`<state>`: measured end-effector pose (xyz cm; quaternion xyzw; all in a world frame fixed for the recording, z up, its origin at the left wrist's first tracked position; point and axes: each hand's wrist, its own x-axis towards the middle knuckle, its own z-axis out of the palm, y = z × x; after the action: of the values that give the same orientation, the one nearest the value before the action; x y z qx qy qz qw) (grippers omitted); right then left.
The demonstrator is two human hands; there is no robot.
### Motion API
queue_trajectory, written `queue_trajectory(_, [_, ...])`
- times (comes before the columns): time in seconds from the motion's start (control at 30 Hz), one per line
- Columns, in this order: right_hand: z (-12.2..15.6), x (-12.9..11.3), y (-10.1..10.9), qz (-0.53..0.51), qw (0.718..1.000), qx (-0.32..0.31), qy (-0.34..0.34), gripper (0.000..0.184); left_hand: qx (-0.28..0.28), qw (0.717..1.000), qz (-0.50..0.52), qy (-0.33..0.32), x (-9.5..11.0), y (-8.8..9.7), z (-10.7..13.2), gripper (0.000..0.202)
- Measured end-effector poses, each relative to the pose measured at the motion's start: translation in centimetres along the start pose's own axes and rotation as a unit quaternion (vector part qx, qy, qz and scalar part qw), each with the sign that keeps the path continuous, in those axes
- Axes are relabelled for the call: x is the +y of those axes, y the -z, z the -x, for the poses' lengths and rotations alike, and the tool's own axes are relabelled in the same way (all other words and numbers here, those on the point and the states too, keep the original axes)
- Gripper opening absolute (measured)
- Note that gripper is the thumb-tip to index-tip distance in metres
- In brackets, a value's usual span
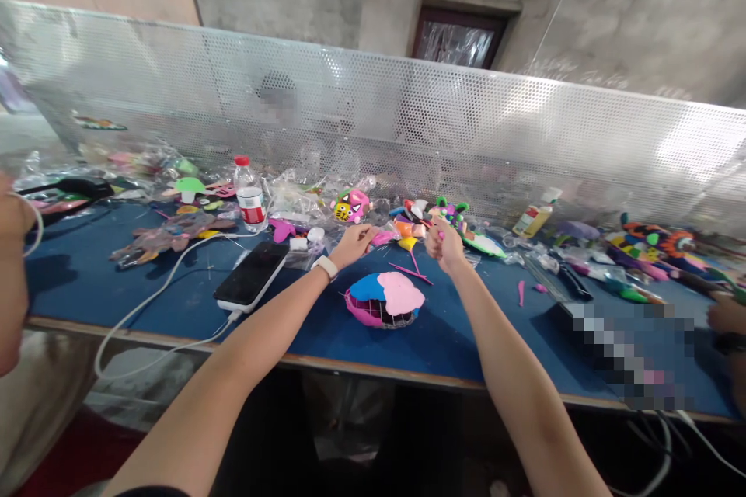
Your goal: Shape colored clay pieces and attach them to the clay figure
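Observation:
My left hand [351,245], a white band at its wrist, reaches over the table with fingers drawn together beside a pink clay-like piece [383,238]; what lies between the fingertips is unclear. Closed into a loose fist, my right hand [446,247] shows a bit of pink at the thumb, too small to name. Between my forearms rests a rounded wire-mesh form [397,319], partly covered with blue [367,288], light pink [404,293] and magenta clay-like patches; neither hand touches it. Thin pink modelling tools [411,273] lie just beyond.
A phone on a white power bank [252,276] with a cable lies left, near a red-capped bottle [250,198]. Colourful clay figures [351,206] and plastic wrap line the perforated metal divider [373,109]. Other people's arms [12,272] show at both edges.

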<state>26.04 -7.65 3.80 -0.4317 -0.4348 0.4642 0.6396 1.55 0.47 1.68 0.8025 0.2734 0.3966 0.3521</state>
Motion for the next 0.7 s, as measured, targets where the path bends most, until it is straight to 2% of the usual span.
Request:
queue_trajectory(0.1, [0.0,0.1,-0.3,-0.033,0.999,-0.002,0.016,0.053,-0.007,1.0,0.01,0.008,-0.4,-0.1,-0.1,0.057])
queue_trajectory(0.2, [0.0,0.2,-0.6,-0.049,0.998,-0.021,0.028,0.029,-0.019,1.0,-0.001,0.003,-0.8,-0.2,-0.1,0.059])
queue_trajectory(0.23, [-0.1,0.3,-0.7,-0.047,0.998,-0.023,0.031,0.029,-0.022,1.0,-0.007,0.0,-1.0,-0.3,-0.2,0.06])
queue_trajectory(0.3, [-0.2,0.6,-0.9,-0.037,0.998,-0.021,0.041,0.034,-0.028,1.0,-0.01,-0.003,-1.2,-0.4,-0.2,0.061])
queue_trajectory(0.43, [-0.3,0.9,-1.0,-0.021,0.998,0.0,0.062,0.032,-0.035,0.999,0.007,0.001,-1.2,-0.5,-0.2,0.061])
queue_trajectory(0.53, [-0.1,0.7,-0.9,-0.033,0.999,0.019,0.027,0.045,-0.032,0.999,0.004,0.002,-1.1,-0.5,-0.2,0.063])
queue_trajectory(0.7, [0.4,-0.2,-0.9,-0.054,0.998,-0.006,-0.028,0.069,-0.035,0.999,0.008,0.003,-1.0,-0.4,-0.1,0.063])
